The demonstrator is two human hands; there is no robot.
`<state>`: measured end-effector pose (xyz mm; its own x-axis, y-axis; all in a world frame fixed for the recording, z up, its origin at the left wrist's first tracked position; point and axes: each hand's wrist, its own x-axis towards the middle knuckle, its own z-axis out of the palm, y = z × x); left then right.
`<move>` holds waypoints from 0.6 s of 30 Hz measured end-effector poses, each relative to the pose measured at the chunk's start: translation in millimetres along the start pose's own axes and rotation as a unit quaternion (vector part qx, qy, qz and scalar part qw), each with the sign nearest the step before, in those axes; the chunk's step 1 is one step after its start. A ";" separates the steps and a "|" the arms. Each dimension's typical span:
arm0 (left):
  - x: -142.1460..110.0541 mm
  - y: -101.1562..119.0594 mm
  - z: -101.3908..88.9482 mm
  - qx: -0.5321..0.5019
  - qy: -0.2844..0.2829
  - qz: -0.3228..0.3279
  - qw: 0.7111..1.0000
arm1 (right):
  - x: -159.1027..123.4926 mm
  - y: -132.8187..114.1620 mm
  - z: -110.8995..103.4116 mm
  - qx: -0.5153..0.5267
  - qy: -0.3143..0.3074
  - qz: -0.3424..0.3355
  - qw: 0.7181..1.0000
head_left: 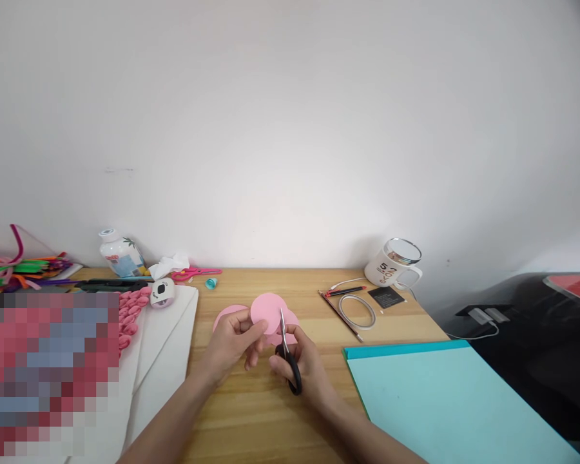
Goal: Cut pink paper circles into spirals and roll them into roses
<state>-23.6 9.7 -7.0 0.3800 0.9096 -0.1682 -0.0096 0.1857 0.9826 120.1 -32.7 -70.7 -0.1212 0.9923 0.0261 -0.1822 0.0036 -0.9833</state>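
Observation:
Between thumb and fingers, my left hand (234,341) pinches a pink paper circle (267,312), held up above the table. My right hand (304,367) grips a pair of scissors (290,367) with black handles, blades pointing up and away. Their tip lies at the right part of the circle; whether the blades are cutting into it I cannot tell. Behind and below the hands, more pink paper (229,314) with rounded edges lies on the wooden table (251,419), partly hidden by my fingers.
Light blue paper sheets (444,393) lie at the right front. A white mug (391,264), a coiled cable (356,312) and a black square (386,297) sit at the back right. Left stand a white bottle (123,254), pink scissors (200,274) and a white bag (167,348).

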 end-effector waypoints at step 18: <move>0.1 -2.1 -0.6 0.029 -0.001 -0.006 1.000 | 2.2 -5.7 -0.8 0.016 0.007 -0.020 1.000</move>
<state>-24.1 9.6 -9.2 0.3816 0.9068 -0.1792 0.0475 0.1744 0.9835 121.6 -30.4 -65.2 -0.0989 0.9932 0.0619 -0.2184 0.0390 -0.9751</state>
